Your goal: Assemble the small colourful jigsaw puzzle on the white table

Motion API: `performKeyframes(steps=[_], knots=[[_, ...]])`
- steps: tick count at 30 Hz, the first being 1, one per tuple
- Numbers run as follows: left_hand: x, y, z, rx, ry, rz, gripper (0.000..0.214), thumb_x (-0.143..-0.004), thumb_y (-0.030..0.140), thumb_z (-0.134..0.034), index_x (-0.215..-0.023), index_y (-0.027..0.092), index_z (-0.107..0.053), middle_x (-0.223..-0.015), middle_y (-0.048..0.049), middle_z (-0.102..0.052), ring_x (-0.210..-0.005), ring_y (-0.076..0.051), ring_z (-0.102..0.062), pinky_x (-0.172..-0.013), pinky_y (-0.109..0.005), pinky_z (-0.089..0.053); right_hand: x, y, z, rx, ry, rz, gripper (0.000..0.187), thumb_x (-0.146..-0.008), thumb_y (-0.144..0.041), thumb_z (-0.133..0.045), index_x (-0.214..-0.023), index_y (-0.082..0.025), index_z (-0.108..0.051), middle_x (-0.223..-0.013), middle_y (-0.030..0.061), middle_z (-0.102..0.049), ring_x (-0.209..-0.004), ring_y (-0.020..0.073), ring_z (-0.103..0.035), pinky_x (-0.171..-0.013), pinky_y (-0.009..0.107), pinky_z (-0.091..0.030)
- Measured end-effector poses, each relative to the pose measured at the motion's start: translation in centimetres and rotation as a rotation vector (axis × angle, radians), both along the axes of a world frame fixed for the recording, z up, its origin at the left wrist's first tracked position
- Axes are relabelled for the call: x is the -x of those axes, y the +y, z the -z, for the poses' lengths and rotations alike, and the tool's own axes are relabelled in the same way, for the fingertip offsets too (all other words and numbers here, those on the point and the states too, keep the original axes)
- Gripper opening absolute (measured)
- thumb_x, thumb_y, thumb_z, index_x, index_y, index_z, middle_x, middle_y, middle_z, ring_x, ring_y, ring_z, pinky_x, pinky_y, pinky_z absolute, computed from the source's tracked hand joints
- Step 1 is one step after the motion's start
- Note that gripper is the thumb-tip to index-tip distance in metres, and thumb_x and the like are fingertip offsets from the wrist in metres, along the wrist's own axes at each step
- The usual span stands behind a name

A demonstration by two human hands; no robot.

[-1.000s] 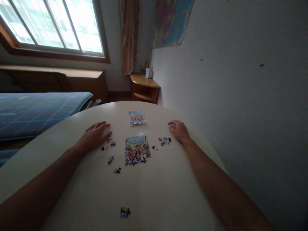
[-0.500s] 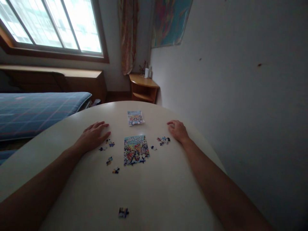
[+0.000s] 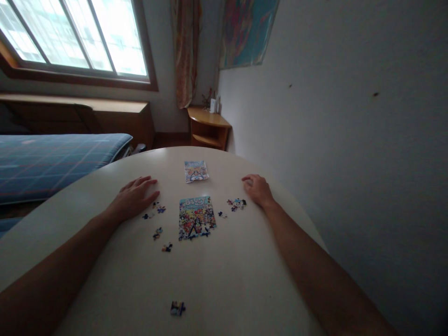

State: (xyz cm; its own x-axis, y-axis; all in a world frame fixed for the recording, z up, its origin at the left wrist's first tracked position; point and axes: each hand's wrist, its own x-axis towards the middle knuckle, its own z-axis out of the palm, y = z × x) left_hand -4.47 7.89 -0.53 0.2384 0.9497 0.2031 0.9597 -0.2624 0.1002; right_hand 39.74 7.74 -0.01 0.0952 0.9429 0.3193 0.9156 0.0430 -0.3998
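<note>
A partly assembled jigsaw puzzle (image 3: 196,215) lies in the middle of the white table, its lower edge uneven. To its left my left hand (image 3: 133,199) rests palm down with the fingers spread, holding nothing. Loose puzzle pieces (image 3: 161,209) lie close by its thumb. My right hand (image 3: 258,189) rests on the table right of the puzzle, fingers loosely bent and holding nothing. Beside it is a small cluster of puzzle pieces (image 3: 237,204). A single piece (image 3: 222,214) sits between that cluster and the puzzle.
Beyond the puzzle lies a creased printed picture sheet (image 3: 196,171). More pieces (image 3: 167,248) are scattered at the lower left, and one piece (image 3: 177,308) is near the front. A wall (image 3: 350,154) flanks the table's right side; a plaid mattress (image 3: 63,161) is at left.
</note>
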Motion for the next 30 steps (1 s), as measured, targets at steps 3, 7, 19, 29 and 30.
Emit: performKeyframes(steps=[3, 7, 19, 29, 30], knots=[[0.0, 0.0, 0.0, -0.001, 0.005, 0.007, 0.063, -0.092, 0.057, -0.031, -0.139, 0.020, -0.051, -0.150, -0.0101, -0.044, -0.138, -0.032, -0.040, -0.115, -0.049, -0.032, 0.0, 0.0, 0.0, -0.004, -0.002, 0.004, 0.024, -0.085, -0.021, -0.056, -0.104, -0.021, -0.072, -0.115, 0.0063, -0.068, -0.109, 0.0244, -0.058, -0.101, 0.037, -0.043], [0.0, 0.0, -0.1, -0.003, 0.009, 0.007, 0.063, -0.092, 0.057, -0.031, -0.139, 0.019, -0.050, -0.150, -0.0101, -0.044, -0.137, -0.032, -0.042, -0.115, -0.048, -0.032, 0.0, 0.1, 0.2, -0.010, -0.003, 0.006, 0.024, -0.086, -0.019, -0.057, -0.104, -0.021, -0.072, -0.115, 0.0062, -0.068, -0.110, 0.0233, -0.058, -0.102, 0.036, -0.042], [0.0, 0.0, -0.1, -0.005, -0.003, 0.013, 0.062, -0.092, 0.056, -0.033, -0.138, 0.020, -0.052, -0.149, -0.0099, -0.045, -0.138, -0.031, -0.041, -0.115, -0.048, -0.032, 0.0, 0.0, 0.0, 0.008, -0.006, 0.002, 0.024, -0.086, -0.021, -0.057, -0.105, -0.021, -0.071, -0.116, 0.0053, -0.068, -0.111, 0.0228, -0.057, -0.103, 0.034, -0.041], [0.1, 0.1, 0.2, -0.024, -0.002, 0.014, 0.061, -0.092, 0.056, -0.034, -0.138, 0.020, -0.052, -0.148, -0.0094, -0.047, -0.137, -0.032, -0.043, -0.114, -0.048, -0.034, -0.2, 0.2, -1.2, 0.132, -0.008, -0.040, 0.026, -0.089, -0.020, -0.055, -0.110, -0.017, -0.070, -0.121, 0.0096, -0.065, -0.117, 0.0218, -0.056, -0.106, 0.033, -0.038], [0.1, 0.1, 0.2, -0.023, -0.005, 0.013, 0.061, -0.092, 0.056, -0.034, -0.138, 0.020, -0.052, -0.148, -0.0094, -0.047, -0.136, -0.032, -0.043, -0.113, -0.048, -0.034, -0.3, 0.2, -1.5, 0.165, -0.009, -0.066, 0.025, -0.089, -0.020, -0.056, -0.109, -0.017, -0.071, -0.121, 0.0097, -0.066, -0.116, 0.0210, -0.057, -0.105, 0.032, -0.039]])
